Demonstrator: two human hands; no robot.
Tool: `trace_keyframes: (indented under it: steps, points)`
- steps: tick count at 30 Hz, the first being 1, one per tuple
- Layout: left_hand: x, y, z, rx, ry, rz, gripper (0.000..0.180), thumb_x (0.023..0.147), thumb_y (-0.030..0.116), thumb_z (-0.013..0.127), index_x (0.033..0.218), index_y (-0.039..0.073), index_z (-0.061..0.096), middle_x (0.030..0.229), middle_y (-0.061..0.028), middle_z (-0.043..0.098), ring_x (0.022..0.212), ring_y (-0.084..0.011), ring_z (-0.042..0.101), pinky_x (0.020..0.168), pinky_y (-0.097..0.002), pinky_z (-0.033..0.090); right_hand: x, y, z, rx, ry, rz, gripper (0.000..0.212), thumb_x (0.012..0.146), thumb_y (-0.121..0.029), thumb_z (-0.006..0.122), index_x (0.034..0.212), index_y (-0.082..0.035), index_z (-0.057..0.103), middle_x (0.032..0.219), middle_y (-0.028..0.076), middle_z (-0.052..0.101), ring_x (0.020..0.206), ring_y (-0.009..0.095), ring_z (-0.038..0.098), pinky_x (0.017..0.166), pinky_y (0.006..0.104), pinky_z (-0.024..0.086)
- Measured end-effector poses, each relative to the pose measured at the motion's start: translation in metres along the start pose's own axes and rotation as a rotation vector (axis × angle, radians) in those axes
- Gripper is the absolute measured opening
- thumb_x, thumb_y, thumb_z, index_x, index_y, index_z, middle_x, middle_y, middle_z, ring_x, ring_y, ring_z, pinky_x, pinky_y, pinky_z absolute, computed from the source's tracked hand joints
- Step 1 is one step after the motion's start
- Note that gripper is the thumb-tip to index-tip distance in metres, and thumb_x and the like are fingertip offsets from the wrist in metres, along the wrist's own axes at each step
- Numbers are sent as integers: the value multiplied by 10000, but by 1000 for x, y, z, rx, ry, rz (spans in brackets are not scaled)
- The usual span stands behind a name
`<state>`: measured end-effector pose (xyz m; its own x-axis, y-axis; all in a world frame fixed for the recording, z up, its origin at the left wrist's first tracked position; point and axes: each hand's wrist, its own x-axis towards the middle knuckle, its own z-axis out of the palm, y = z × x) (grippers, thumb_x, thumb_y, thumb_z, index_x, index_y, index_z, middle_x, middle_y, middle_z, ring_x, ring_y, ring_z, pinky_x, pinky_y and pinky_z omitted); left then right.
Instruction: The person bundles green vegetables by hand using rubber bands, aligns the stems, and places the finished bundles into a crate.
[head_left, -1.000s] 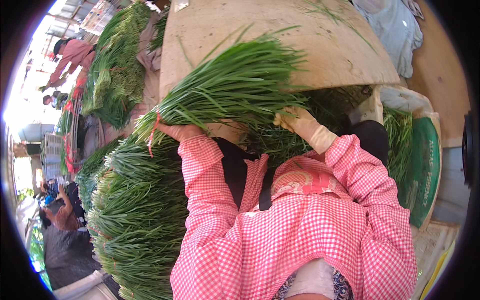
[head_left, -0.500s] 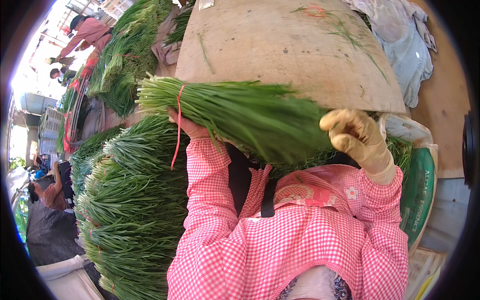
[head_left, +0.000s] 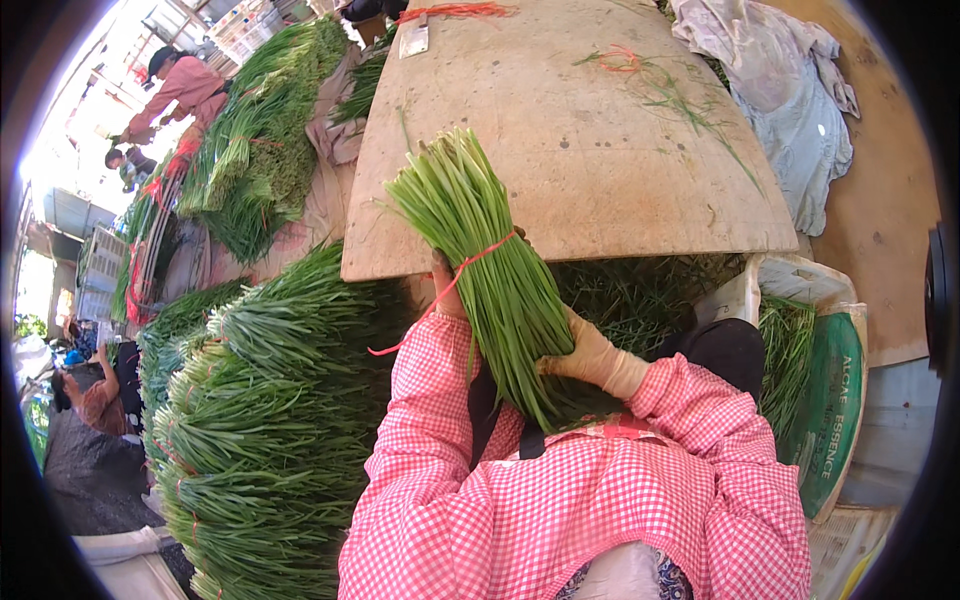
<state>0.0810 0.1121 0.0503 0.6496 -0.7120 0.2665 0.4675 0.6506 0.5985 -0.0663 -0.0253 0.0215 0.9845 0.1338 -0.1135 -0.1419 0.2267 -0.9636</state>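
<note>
A bunch of long green chives (head_left: 490,270) stands slanted in front of me, pale cut ends up and away, leaf tips down toward my lap. A red tie (head_left: 487,250) circles it, its loose tail hanging to the left. My left hand (head_left: 449,287) is closed round the bunch from the left near the tie; most of its fingers are hidden behind the stalks. Lower down, my right hand (head_left: 590,357), in a yellowish glove, grips the leafy part from the right, thumb in front.
A wooden board (head_left: 600,190) lies ahead, with red ties (head_left: 620,60) and loose leaves on it. Tied chive bunches (head_left: 270,420) are stacked at my left. To the right are a white crate (head_left: 800,275) and a green sack (head_left: 830,410). Other people (head_left: 185,90) work at far left.
The bunch has swung from lying sideways to slanting upright, leaf tips toward me. My right hand, apart from it before, has come down and in and now holds its leafy part.
</note>
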Motion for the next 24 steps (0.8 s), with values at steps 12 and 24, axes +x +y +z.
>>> trace_keyframes:
  steps: [12, 24]
  points:
    - [-7, -26, -11, 73, 300, -78, 559, 764, 274, 688, 1207, 35, 444, 1098, -83, 559, 985, -223, 565, 844, -363, 485, 2, -27, -25, -399, 172, -180, 767, 668, -124, 777, 1296, -46, 343, 1183, 72, 516, 1103, 139, 462, 950, 299, 368]
    - [-7, -45, 9, 569, 69, -262, 721, 659, 326, 735, 1237, 11, 441, 1147, -73, 551, 1041, -183, 528, 922, -328, 398, 12, -180, -43, -1505, 402, -805, 590, 739, -490, 622, 1114, -43, 532, 1096, 162, 541, 1027, 309, 516, 858, 380, 433]
